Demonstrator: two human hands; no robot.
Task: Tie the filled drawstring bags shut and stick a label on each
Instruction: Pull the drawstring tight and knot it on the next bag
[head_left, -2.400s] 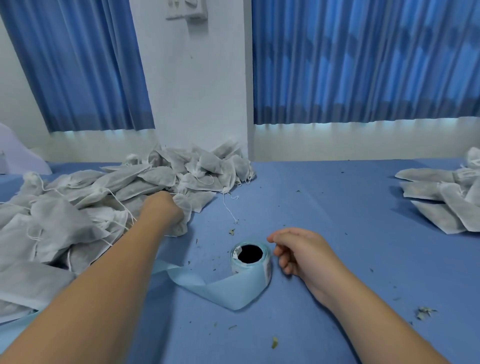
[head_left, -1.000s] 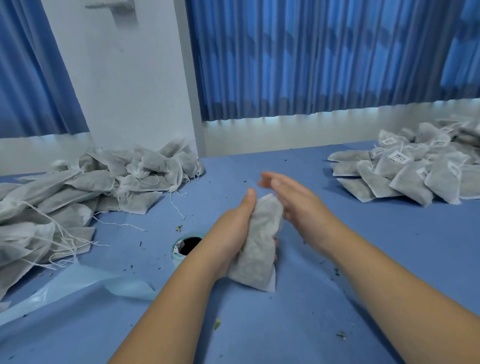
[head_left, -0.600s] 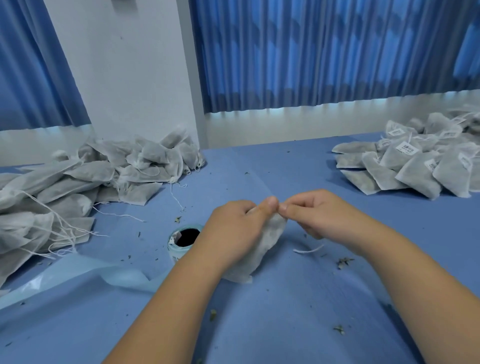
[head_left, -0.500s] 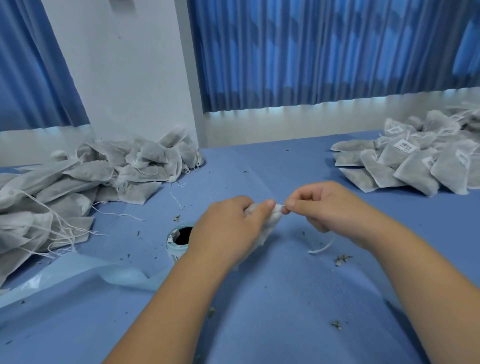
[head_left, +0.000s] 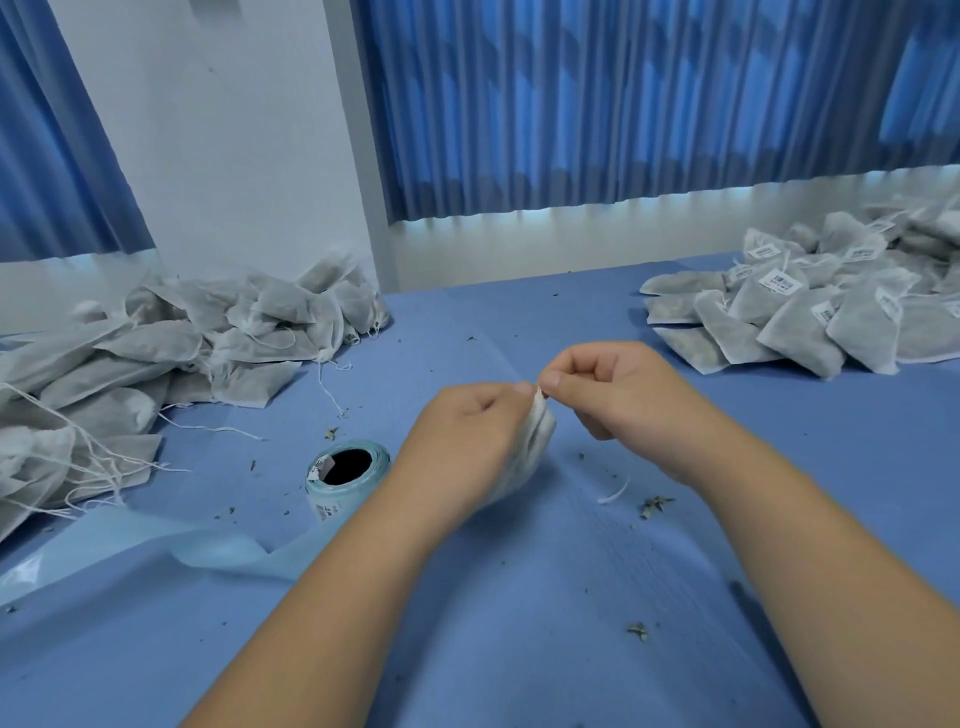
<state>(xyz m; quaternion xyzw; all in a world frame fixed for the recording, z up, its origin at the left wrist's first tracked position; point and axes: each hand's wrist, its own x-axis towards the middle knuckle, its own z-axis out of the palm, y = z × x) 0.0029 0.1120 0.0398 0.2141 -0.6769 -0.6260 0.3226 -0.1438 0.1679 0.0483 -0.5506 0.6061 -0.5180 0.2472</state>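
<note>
My left hand (head_left: 467, 441) grips a filled white drawstring bag (head_left: 530, 452) above the blue table, its body mostly hidden behind the hand. My right hand (head_left: 618, 395) pinches the bag's top or its string right beside my left fingertips; a loose white string end (head_left: 613, 491) hangs below my right hand. A roll of labels on pale blue backing (head_left: 345, 475) stands left of my left wrist, with its backing strip (head_left: 171, 540) trailing to the left.
A heap of bags without labels (head_left: 171, 353) covers the left of the table. A pile of labelled bags (head_left: 810, 312) lies at the right. Dry herb crumbs (head_left: 655, 504) dot the blue cloth. A white wall and blue curtains stand behind.
My left hand took a bag from the left heap and brought it to the middle. Both hands closed in on its top, and the bag's mouth has bunched between them.
</note>
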